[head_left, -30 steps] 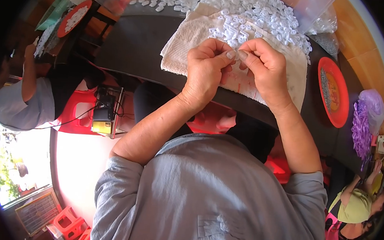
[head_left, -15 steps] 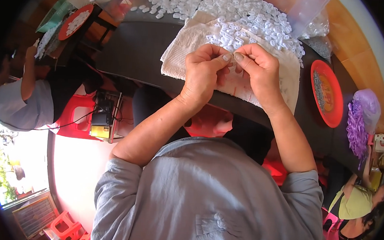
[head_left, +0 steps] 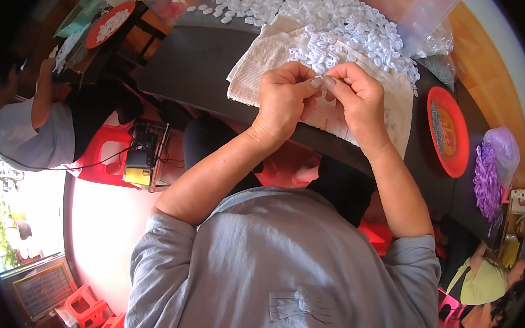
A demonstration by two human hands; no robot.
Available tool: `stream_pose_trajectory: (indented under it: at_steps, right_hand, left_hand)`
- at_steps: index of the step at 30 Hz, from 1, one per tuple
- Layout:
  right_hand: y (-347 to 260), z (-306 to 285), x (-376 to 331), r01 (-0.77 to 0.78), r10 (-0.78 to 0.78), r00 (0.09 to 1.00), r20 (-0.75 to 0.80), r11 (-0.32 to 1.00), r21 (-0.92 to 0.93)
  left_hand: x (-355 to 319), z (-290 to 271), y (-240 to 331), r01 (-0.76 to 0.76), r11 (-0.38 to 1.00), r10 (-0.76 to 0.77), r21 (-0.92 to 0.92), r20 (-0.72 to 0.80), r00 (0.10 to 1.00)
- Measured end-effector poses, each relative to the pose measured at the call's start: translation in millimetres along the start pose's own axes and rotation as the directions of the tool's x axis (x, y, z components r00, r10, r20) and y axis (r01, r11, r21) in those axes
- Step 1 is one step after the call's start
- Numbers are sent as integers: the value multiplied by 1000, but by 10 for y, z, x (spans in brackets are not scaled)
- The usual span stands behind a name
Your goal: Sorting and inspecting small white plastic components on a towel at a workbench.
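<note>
- White pieces [head_left: 346, 25], small and looped, lie heaped on the table [head_left: 190, 63] and the far part of the cloth [head_left: 249, 82], beyond both hands; a looser cluster of them sits on the cloth just past the fingertips
- Red tray [head_left: 462, 155], right of the cloth, holds grey bits [head_left: 438, 126] along its left side, too fine to make out
- Clear bag [head_left: 436, 45] stands beside the heap on its right
- Red dish [head_left: 92, 37], well apart at the far left, holds a spread of whitish bits [head_left: 113, 24]
- Translucent purple bag [head_left: 505, 152] is beside the tray, with purple strips [head_left: 487, 181] bunched against it; whether any are inside, I cannot tell
- Left hand [head_left: 281, 99] is drawn into a narrow pinch above the cloth, thumb against forefinger
- Right hand [head_left: 362, 101] pinches just as narrowly, its fingertips close against the left's
- Small pale thing [head_left: 319, 77] shows between the two pinches, mostly hidden, its kind unclear
</note>
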State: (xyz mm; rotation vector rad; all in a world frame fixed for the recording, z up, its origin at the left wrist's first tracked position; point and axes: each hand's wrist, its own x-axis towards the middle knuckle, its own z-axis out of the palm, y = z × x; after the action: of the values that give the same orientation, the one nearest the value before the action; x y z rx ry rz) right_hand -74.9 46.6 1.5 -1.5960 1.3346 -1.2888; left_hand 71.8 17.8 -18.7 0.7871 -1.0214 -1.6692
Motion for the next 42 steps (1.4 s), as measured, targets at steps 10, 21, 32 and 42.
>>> stream_pose_trajectory:
  at_steps: [10, 21, 32, 42]
  right_hand:
    - [64, 11, -11, 40, -39, 999, 15, 999, -12]
    - [137, -486, 730, 107, -106, 994, 41, 758, -644]
    - [105, -306, 750, 261, -72, 962, 265, 535, -803]
    - [149, -446, 576, 146, -94, 989, 116, 766, -627]
  left_hand:
    - [-31, -54, -9, -38, 999, 38, 23, 4, 999]
    - [-61, -77, -20, -84, 992, 81, 90, 32, 996]
    - [-99, -67, -7, -87, 992, 85, 90, 25, 996]
    - [-99, -71, -4, -71, 995, 70, 68, 19, 997]
